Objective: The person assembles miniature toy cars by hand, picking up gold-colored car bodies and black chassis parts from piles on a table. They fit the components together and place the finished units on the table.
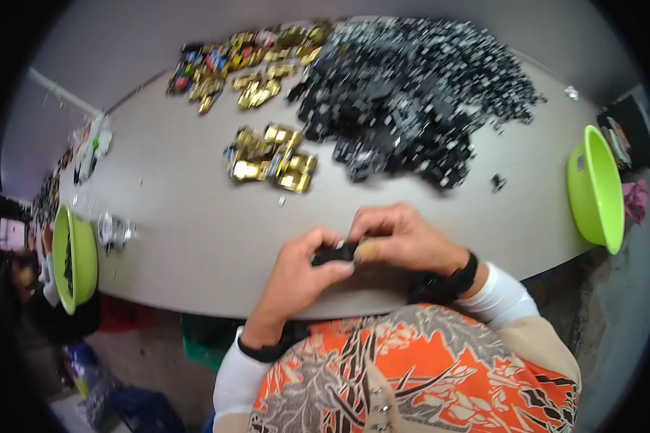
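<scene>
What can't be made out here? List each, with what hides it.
Head view:
Small black part between the left hand and right hand: the hands cover its ends.
Heap of small black and silvery pieces: blurred, too small to tell apart.
Cluster of shiny gold pieces: blur hides fine detail.
Light-green plastic basin at left: steep slant leaves its dark contents unidentifiable.

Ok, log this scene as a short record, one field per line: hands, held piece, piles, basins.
Left hand: holding a small black piece between thumb and fingers
Right hand: thumb and fingers pinching that piece's right end
Held piece detail: mostly covered by fingers, exact shape unclear
Black pile: large, across the far side of the table
Gold pieces: left of the black pile
Basins: lime-green, one on the left, one on the right
</scene>
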Demonstrator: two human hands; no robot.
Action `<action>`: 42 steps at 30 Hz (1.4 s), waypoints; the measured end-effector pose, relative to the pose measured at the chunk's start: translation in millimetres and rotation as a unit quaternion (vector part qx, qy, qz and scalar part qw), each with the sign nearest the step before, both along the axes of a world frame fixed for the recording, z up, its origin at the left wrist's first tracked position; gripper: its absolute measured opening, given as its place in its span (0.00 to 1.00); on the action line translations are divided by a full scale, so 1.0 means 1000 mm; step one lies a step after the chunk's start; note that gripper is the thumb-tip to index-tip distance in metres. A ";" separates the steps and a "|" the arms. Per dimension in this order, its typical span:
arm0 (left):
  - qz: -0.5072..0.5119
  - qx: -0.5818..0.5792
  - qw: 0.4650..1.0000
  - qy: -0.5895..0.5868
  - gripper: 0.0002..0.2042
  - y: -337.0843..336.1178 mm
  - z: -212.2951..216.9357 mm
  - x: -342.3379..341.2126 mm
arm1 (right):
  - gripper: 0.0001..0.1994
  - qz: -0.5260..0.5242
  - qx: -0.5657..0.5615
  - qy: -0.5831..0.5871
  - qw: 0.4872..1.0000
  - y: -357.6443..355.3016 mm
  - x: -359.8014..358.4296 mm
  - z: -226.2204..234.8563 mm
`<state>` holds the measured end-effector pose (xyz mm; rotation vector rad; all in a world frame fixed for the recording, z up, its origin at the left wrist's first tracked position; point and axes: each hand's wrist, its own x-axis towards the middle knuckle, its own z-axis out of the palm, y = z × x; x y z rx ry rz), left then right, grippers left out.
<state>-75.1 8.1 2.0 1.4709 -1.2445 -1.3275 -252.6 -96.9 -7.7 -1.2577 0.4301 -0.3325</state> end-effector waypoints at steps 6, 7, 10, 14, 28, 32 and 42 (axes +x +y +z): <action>0.016 -0.042 0.996 -0.073 0.12 0.011 -0.004 -0.012 | 0.08 0.033 -0.148 -0.023 0.988 0.007 0.008 -0.010; 0.017 -0.046 0.996 -0.080 0.12 0.009 -0.004 -0.014 | 0.08 0.024 -0.175 -0.010 0.984 0.008 0.007 -0.010; 0.029 -0.047 0.993 -0.103 0.12 0.011 -0.007 -0.018 | 0.08 0.006 -0.208 0.004 0.978 0.011 0.006 -0.013; 0.055 -0.084 0.991 -0.086 0.16 0.011 -0.003 -0.010 | 0.06 -0.032 -0.184 -0.019 0.982 0.009 0.013 -0.012; 0.112 -0.002 0.948 0.299 0.10 0.022 -0.008 -0.007 | 0.06 -0.061 -0.059 -0.001 0.996 0.005 0.006 0.004; 0.072 0.022 0.978 0.194 0.09 0.032 -0.012 -0.007 | 0.04 0.003 -0.048 -0.002 0.999 0.007 0.008 0.010; 0.019 -0.011 0.998 -0.066 0.06 0.042 -0.013 -0.012 | 0.09 0.073 -0.303 0.044 0.949 0.021 0.021 -0.004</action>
